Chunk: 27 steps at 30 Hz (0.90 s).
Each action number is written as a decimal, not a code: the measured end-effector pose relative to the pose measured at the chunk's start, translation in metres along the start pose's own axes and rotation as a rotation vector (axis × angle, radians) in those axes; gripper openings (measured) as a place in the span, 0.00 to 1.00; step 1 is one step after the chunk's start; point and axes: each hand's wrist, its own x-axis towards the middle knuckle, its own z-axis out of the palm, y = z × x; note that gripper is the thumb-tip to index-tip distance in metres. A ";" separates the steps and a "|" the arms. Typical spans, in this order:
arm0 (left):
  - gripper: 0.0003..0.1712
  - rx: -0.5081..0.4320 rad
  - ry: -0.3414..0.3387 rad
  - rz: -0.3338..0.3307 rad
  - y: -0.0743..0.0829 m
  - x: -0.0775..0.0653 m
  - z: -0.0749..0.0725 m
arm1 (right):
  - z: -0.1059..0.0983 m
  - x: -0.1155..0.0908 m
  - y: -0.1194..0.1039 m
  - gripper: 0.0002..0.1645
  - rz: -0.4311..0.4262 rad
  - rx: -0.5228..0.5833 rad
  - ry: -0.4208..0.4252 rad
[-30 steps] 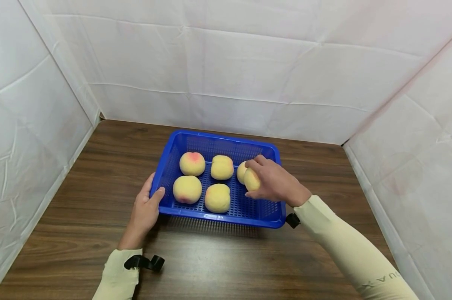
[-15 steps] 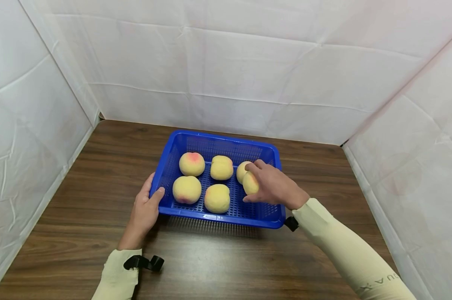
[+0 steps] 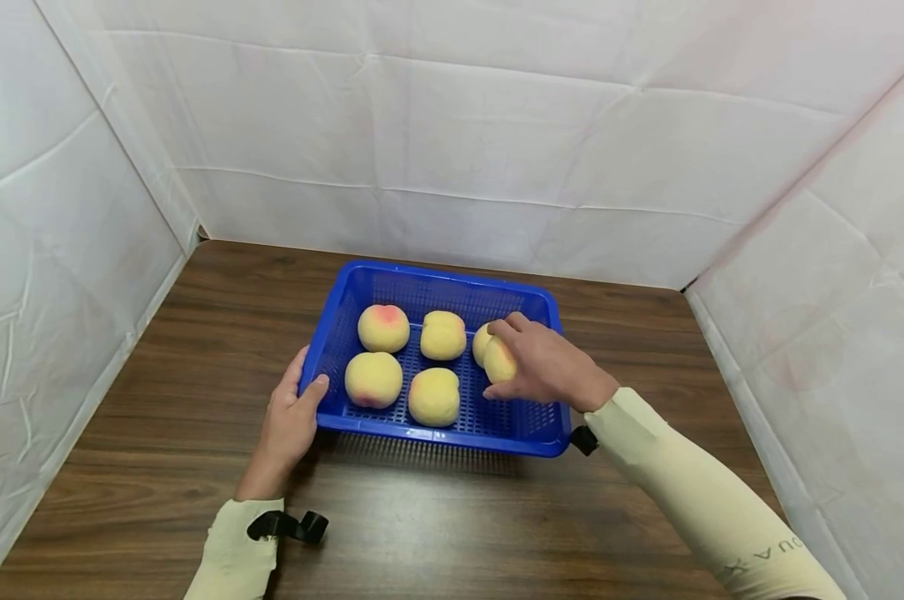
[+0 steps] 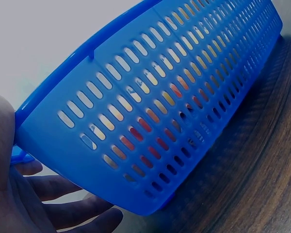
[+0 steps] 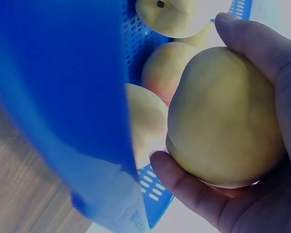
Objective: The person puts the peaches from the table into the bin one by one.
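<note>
A blue plastic basket [image 3: 440, 435] with slotted walls sits on the table. My left hand [image 3: 290, 417] grips its left end, thumb over the rim and fingers outside; the left wrist view shows fingers [image 4: 82, 211] beside the basket's wall [image 4: 150, 111]. Inside the basket's right part, my right hand [image 3: 545, 362] holds a yellow peach [image 3: 500, 360], also seen large in the right wrist view, between thumb and fingers. Another peach [image 3: 481, 340] is partly hidden behind it. Two peaches stand in the middle, one behind the other [image 3: 434, 397], and two blush-marked peaches [image 3: 374, 380] at the left.
The dark wood-grain table [image 3: 422, 533] extends around the basket on all sides. White cloth walls [image 3: 452, 142] close off the back, left and right. A black strap with a small mount [image 3: 290, 526] is on my left wrist; another black piece [image 3: 585, 440] shows near the right wrist.
My right hand and the peach in it have shifted very slightly to the left. The left hand, the basket and the other peaches look unmoved.
</note>
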 end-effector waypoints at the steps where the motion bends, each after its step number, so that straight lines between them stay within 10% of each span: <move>1: 0.31 0.001 0.003 0.001 0.000 0.000 0.000 | -0.001 0.000 -0.001 0.50 -0.004 0.008 -0.007; 27: 0.31 0.013 -0.002 -0.015 -0.001 0.001 0.000 | 0.001 0.018 -0.009 0.45 0.050 0.030 -0.220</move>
